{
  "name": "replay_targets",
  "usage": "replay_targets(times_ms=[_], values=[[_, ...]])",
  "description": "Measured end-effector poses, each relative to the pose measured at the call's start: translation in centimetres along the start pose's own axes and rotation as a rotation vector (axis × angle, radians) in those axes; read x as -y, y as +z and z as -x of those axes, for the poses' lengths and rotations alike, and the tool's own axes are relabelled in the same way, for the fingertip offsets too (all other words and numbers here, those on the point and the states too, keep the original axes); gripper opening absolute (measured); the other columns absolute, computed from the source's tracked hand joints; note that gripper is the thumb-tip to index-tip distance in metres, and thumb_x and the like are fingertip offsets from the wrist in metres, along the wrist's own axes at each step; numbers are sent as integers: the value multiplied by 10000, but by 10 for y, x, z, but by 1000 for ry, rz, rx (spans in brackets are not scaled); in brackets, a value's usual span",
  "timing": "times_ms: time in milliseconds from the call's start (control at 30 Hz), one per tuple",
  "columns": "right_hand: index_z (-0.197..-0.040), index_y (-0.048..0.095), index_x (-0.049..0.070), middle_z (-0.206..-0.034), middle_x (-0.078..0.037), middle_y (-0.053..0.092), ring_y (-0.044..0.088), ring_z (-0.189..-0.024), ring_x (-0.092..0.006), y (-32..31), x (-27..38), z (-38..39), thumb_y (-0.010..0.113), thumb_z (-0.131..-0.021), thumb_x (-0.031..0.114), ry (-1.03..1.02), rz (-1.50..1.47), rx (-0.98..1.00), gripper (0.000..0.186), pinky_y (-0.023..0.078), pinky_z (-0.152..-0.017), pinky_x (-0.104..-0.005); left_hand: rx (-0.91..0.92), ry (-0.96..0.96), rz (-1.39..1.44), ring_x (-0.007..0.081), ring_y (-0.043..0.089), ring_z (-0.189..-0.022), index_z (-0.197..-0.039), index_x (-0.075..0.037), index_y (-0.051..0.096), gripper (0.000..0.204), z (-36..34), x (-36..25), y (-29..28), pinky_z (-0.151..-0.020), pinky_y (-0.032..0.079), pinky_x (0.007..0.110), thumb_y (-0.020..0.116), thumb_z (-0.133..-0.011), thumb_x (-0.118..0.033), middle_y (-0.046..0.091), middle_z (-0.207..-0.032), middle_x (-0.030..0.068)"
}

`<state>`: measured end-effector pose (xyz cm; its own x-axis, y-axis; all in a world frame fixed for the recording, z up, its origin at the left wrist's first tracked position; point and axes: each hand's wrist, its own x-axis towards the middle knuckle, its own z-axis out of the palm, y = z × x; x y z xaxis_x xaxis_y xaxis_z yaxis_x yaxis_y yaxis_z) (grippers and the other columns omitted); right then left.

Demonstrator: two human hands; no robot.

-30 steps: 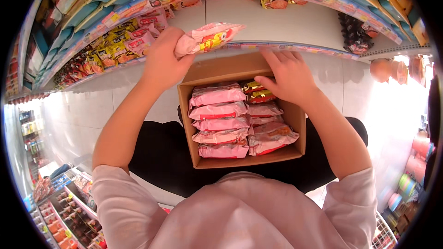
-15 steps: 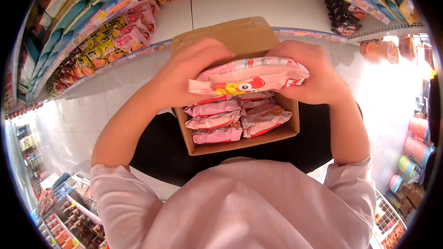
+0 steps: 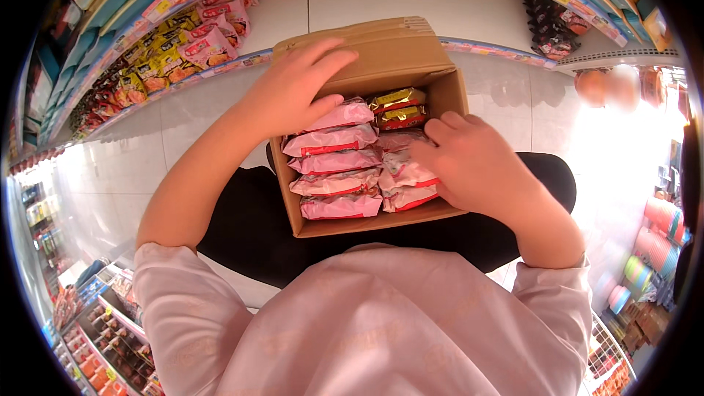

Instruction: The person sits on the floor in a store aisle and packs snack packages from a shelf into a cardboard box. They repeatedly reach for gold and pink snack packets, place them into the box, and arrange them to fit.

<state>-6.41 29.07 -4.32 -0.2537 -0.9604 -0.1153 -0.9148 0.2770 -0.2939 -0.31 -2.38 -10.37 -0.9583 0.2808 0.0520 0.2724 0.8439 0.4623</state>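
Note:
A cardboard box (image 3: 293, 209) rests on my lap with its back flap (image 3: 374, 48) raised. Inside, a row of pink snack packets (image 3: 334, 161) stands on the left. On the right, two gold packets (image 3: 397, 106) lie at the back, with more pink packets (image 3: 407, 194) nearer me. My left hand (image 3: 301, 81) hovers over the box's back left corner, fingers spread, its thumb close to the rearmost pink packet. My right hand (image 3: 469, 158) reaches over the right wall, fingers bent onto a pink packet (image 3: 400, 165) in the right row; its fingertips are partly hidden.
A low shelf (image 3: 411, 11) curves across the front, with yellow and pink packets (image 3: 191, 48) at left and dark packets (image 3: 554, 29) at right. Round tubs (image 3: 653, 88) sit far right, with stacked pink plastic ware (image 3: 656, 249) below. A wire basket (image 3: 605, 345) stands behind at right.
The pink packet both hands held above the box is no longer up there. My left hand has let go and opened; my right hand has come down to the right row. More packets show.

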Motion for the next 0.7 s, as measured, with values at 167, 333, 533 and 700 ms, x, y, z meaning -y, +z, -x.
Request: replay_targets(times_ms=[167, 333, 533, 700], values=[[-1049, 687, 106, -1009, -72, 661, 642, -1044, -268, 54, -3, -9, 724, -835, 138, -53, 156, 97, 220, 525, -845, -405, 186, -87, 75, 413, 638, -1246, -1413, -89, 608, 433, -4, 38, 19, -1052, 505, 517, 669, -1026, -275, 651, -1393, 204], [-1192, 668, 88, -1138, -107, 676, 648, -1096, -299, 92, -6, -18, 719, -879, 169, 27, 229, 291, 327, 540, -846, -421, 411, -150, 228, 445, 687, -1106, -1343, -55, 647, 371, -12, 40, 20, -930, 551, 513, 617, -1067, -300, 731, -1168, 246], [-1252, 668, 31, -1275, -151, 672, 656, -1179, -365, 89, 1, -24, 732, -909, 195, 42, 84, 442, 386, 572, -918, -474, 539, -202, 277, 442, 692, -1085, -1313, -58, 661, 376, -19, 36, 8, -918, 542, 511, 538, -1112, -351, 735, -1139, 243], [-1271, 669, 46, -1306, -147, 665, 649, -1178, -375, 5, -35, -51, 747, -913, 212, 114, -524, 344, 402, 566, -919, -500, 447, -159, 333, 386, 678, -1167, -1316, -34, 659, 455, -31, 79, 25, -997, 527, 472, 454, -1142, -401, 721, -1204, 221]])
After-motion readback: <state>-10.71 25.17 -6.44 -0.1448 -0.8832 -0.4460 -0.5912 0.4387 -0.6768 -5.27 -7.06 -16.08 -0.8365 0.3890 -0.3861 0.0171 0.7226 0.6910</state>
